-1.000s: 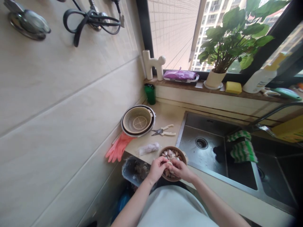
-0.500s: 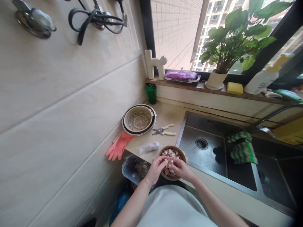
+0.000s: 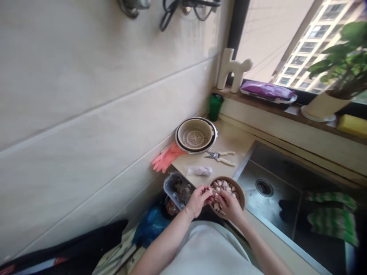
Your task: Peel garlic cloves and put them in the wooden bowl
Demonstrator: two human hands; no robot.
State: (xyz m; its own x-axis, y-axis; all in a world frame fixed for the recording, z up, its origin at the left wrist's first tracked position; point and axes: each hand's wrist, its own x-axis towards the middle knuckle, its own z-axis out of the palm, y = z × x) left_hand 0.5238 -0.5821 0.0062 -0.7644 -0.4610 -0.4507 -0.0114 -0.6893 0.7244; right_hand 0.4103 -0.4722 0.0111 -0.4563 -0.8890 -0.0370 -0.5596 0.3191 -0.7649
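Note:
A round tan bowl (image 3: 243,198) full of garlic cloves (image 3: 225,187) stands at the counter's front edge, beside the sink. My left hand (image 3: 200,201) is at the bowl's left rim, its thumb and fingers pinched on a pale garlic clove (image 3: 210,192). Over the cloves, my right hand (image 3: 231,205) reaches in from the right with its fingers bent together. What lies between those fingertips is hidden. Just below the counter, left of my left hand, hangs a bin (image 3: 171,184) lined with clear plastic, with scraps inside.
Behind the bowl lie a clear plastic bag (image 3: 200,170) and cream-handled scissors (image 3: 226,159). A beige strainer (image 3: 195,134) sits in a basin near the wall, with pink gloves (image 3: 164,160) beside it. The steel sink (image 3: 258,170) is on the right; a green cup (image 3: 215,107) stands in the corner.
The view has swung left, so everything sits farther right. My hands have parted slightly: the left is toward the bowl's left rim, the right lower over the cloves.

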